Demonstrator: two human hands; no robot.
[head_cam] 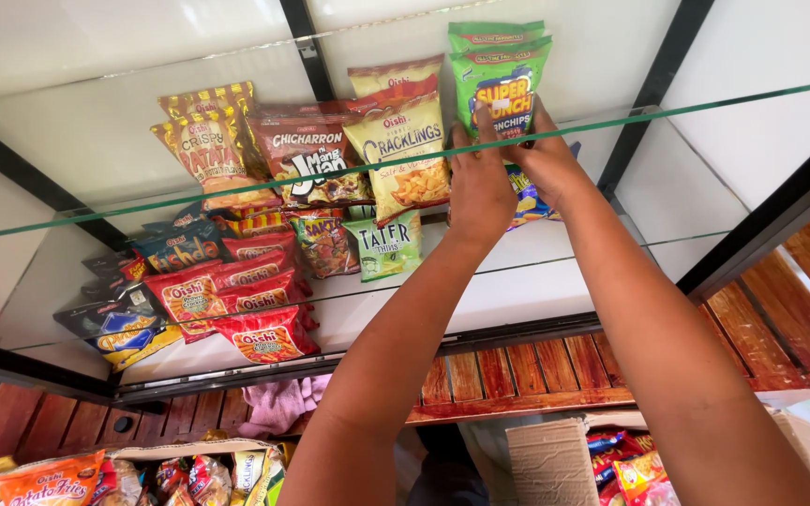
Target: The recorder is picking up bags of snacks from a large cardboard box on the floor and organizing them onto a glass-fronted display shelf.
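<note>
The green foil snack bag with a yellow and blue front panel point(502, 82) stands upright on the upper glass shelf point(142, 211) of the display case, at the right end of a row, with a second green bag of the same kind just behind it. Both hands hold it at its lower edge: the left hand point(480, 187) has its fingers pressed up against the bag's bottom left, and the right hand point(546, 159) closes on the bottom right, so each grip is clamped on the bag.

Just to its left stands a cream and yellow crackling-snack bag point(403, 155), then a dark red bag point(311, 155) and a gold striped chip bag point(206, 141). On the lower glass shelf lie red snack packs point(255, 309) and a pale green pack point(386, 245). Below, open cardboard boxes point(550, 459) hold more packets.

By my reading, the step in hand is seating this bag in line with its row. The next move seems to call for a gentle release, so the light bag stays upright and does not tip its neighbours.
</note>
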